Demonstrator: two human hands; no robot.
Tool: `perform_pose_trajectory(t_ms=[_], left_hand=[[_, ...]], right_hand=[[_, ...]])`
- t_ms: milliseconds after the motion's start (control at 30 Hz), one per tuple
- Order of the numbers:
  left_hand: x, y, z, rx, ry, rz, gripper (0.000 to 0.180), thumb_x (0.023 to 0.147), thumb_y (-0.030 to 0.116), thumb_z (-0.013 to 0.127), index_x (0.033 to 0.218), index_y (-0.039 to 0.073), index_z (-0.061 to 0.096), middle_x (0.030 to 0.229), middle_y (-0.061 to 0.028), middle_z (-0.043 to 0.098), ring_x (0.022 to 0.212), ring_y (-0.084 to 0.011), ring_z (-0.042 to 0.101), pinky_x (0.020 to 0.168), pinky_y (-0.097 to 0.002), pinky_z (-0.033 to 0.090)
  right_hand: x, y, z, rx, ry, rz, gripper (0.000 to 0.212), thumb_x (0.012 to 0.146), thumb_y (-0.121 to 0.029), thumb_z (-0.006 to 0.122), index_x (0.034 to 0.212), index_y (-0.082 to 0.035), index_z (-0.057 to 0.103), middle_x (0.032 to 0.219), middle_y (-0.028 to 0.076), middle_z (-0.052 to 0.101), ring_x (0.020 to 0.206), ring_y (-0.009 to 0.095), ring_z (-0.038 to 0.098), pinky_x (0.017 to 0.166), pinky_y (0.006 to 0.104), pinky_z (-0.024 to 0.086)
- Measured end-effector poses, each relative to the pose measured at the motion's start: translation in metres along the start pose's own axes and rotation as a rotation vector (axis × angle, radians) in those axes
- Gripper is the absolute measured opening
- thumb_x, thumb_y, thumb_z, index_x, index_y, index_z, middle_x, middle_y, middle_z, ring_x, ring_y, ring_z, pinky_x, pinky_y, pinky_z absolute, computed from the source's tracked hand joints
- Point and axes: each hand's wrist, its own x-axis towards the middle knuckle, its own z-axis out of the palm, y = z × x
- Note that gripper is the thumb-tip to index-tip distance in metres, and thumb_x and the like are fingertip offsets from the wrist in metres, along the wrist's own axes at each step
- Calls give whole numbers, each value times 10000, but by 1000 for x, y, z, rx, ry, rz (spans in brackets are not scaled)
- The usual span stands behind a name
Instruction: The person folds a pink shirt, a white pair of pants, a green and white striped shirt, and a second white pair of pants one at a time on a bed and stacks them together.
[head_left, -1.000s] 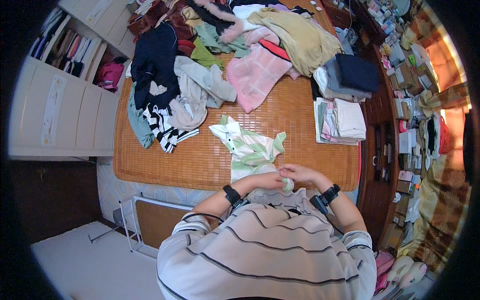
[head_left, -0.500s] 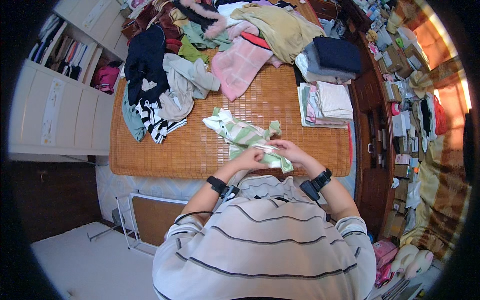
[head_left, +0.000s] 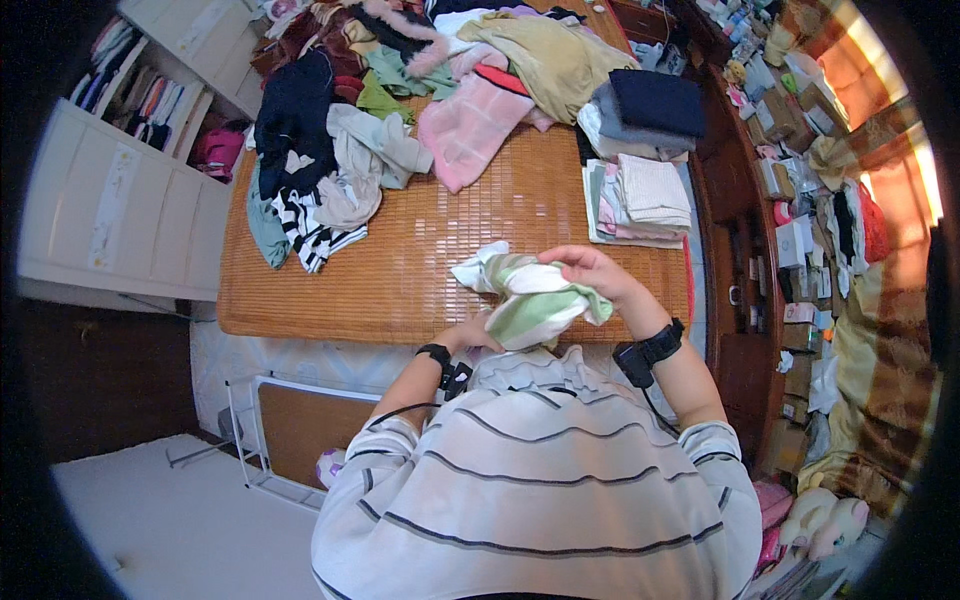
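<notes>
A small green-and-white striped garment (head_left: 535, 318) is bunched up between my hands, close to the near edge of the mat-covered bed. Its folds hide what kind of clothing it is. My right hand (head_left: 592, 272) pinches the upper right part of it, thumb and fingers closed on the cloth. At its lower left side, my left hand (head_left: 473, 333) grips the cloth, with the fingertips partly covered by fabric. A pale end of the garment (head_left: 478, 268) sticks out toward the upper left.
Folded clothes lie in two stacks at the right, a dark-topped one (head_left: 655, 103) behind a white-topped one (head_left: 653, 190). Loose clothes (head_left: 330, 165) are heaped at the left and far side, with a pink checked cloth (head_left: 470, 140) in the middle. The woven mat (head_left: 400, 260) lies beneath.
The garment, spread on the mat before, is now gathered up and lifted nearer to me. My right hand has moved up and right, my left hand down and left.
</notes>
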Motion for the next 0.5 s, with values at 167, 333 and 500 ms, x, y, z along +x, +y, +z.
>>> perform_pose_trajectory(t_ms=[167, 333, 500], left_hand=[[11, -14, 24, 115, -180, 77, 709, 506, 336, 716, 1123, 58, 507, 1009, -150, 588, 913, -258, 560, 803, -326, 432], [-15, -4, -13, 33, 73, -77, 411, 560, 298, 646, 881, 42, 633, 827, -174, 626, 743, -296, 600, 694, -358, 475], [-53, 13, -123, -46, 796, 100, 179, 665, 98, 549, 800, 16, 633, 736, -166, 626, 680, -249, 609, 631, -357, 467]], right_hand=[[-18, -31, 2, -80, 24, -49, 476, 818, -300, 556, 1162, 15, 455, 1082, 106, 546, 944, 154, 548, 824, 274, 445], [-54, -62, -32, -190, 107, 15, 599, 733, -388, 619, 1155, 13, 478, 1069, 120, 543, 930, 155, 541, 795, 268, 443], [-47, -99, -48, -665, 155, 203, 710, 564, -205, 751, 1184, -17, 458, 1105, 105, 530, 1002, 171, 496, 864, 284, 396]])
